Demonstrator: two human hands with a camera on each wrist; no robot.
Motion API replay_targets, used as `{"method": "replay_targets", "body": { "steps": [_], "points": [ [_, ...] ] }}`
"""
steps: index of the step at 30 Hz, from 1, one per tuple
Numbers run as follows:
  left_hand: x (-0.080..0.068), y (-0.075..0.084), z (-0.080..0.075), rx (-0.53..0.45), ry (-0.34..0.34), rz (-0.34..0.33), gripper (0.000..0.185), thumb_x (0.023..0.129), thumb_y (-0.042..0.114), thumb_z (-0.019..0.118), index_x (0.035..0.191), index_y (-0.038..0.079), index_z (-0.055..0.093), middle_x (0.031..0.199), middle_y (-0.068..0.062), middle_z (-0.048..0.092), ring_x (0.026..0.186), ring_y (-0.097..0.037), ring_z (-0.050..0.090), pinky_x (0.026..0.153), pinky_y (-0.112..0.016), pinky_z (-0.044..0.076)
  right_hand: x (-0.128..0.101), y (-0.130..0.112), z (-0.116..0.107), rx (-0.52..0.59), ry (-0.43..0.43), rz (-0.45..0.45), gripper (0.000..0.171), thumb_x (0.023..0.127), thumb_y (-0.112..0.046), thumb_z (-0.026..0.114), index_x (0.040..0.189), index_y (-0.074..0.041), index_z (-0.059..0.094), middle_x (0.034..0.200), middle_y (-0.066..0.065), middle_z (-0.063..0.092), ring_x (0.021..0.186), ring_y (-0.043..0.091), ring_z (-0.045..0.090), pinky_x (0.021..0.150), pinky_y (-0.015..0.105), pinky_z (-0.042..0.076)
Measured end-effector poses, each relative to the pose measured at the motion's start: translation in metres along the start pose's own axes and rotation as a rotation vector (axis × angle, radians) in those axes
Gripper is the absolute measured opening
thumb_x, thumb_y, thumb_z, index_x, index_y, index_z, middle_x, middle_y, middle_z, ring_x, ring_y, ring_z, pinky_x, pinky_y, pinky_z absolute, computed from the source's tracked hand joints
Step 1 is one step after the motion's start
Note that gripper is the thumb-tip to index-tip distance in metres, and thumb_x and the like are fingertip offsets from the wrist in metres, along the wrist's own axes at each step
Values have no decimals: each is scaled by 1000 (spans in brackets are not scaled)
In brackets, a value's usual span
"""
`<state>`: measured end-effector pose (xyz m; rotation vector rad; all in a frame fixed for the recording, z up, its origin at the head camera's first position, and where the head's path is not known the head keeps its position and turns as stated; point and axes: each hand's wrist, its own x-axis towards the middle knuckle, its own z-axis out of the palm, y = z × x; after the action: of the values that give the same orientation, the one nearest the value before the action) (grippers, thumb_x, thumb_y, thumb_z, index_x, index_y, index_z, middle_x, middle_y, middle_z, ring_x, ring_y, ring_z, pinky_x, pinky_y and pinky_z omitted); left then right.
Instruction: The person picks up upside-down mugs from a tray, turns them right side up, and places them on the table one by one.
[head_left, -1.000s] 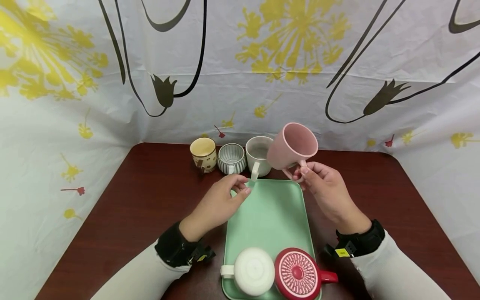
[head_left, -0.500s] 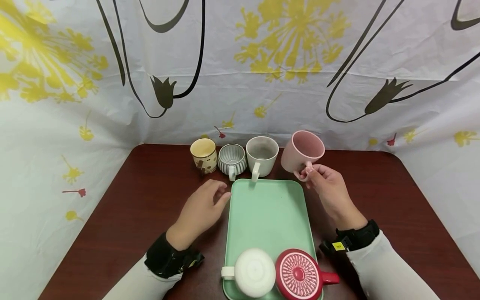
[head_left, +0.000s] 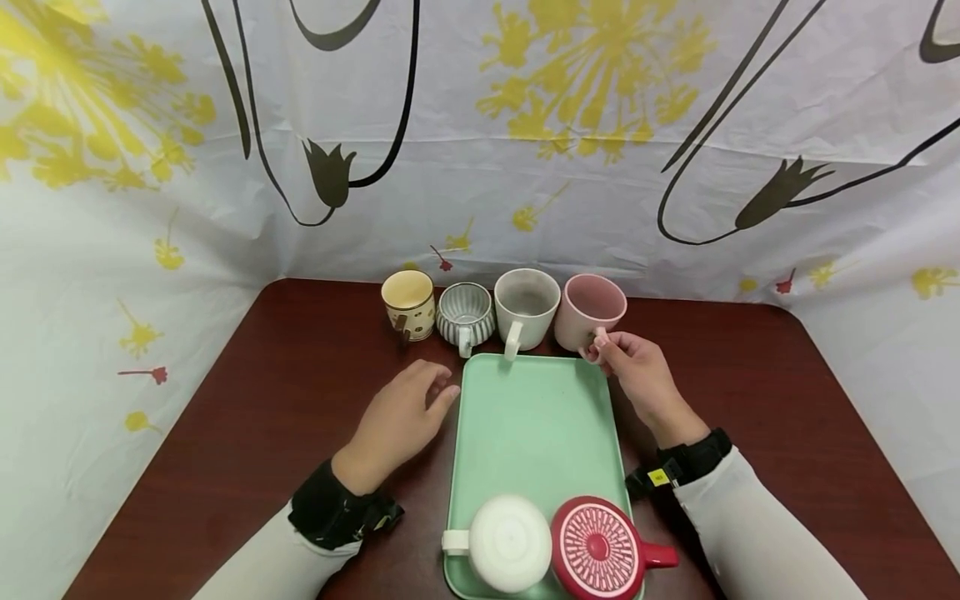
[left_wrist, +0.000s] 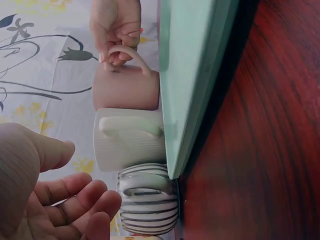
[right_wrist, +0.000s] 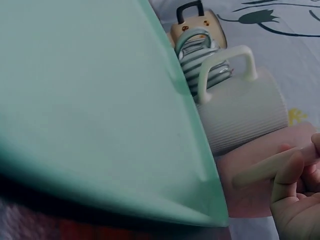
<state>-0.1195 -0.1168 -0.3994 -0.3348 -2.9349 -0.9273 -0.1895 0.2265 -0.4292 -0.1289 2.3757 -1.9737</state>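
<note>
My right hand (head_left: 641, 375) pinches the upright, cylindrical pink ceramic mug (head_left: 583, 317) by its near-side handle (right_wrist: 257, 171); left hand (head_left: 400, 421) loose, empty, farther off.

Left hand (head_left: 400, 417): fingers loosely bent, thumb apart
Right hand (head_left: 643, 377): thumb and fingers pinching
Forearms (head_left: 757, 521): extended forward

No legible text; any marks on the yellow tag (head_left: 659, 477) of the right wristband (head_left: 703, 457) too tiny.

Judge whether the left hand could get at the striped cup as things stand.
Probably yes: the left hand looks empty, and nothing visible stands between it and the striped cup, whose handle is uncovered.
</note>
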Motion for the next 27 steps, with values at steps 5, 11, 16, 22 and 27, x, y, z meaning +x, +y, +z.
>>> {"method": "replay_targets", "body": {
  "steps": [5,11,16,22,27],
  "points": [
    [0,-1,2,11,-3,10,24,104,30,66,120,12,68,110,0,65,95,-15,63,83,-38,56,2,3,1,-22,-14,12,46,108,-32,57,109,13,62,94,3,69,106,15,72,83,24,51],
    [-1,0,4,5,2,19,21,103,28,67,118,13,68,107,1,65,91,-13,60,81,-36,55,4,5,0,-56,-20,13,45,108,-32,58,105,13,63,94,5,70,94,14,65,80,25,51],
    [-1,1,4,10,-5,13,23,103,28,66,119,12,68,109,0,65,91,-14,60,81,-36,55,6,7,-2,-91,-30,17,45,108,-31,58,100,13,61,97,10,70,91,20,62,79,26,51],
    [-1,1,4,31,-38,-2,29,104,30,66,126,11,66,119,-4,65,97,-17,62,86,-41,57,6,7,-2,-114,-39,27,42,107,-32,59,112,9,66,105,17,73,90,24,62,79,27,55],
    [-1,0,5,41,-56,-3,32,104,30,65,129,10,65,121,-4,65,99,-18,62,87,-42,57,5,5,-2,-129,-33,27,43,107,-34,59,113,9,67,101,10,73,88,19,62,81,31,56]
  ]
}}
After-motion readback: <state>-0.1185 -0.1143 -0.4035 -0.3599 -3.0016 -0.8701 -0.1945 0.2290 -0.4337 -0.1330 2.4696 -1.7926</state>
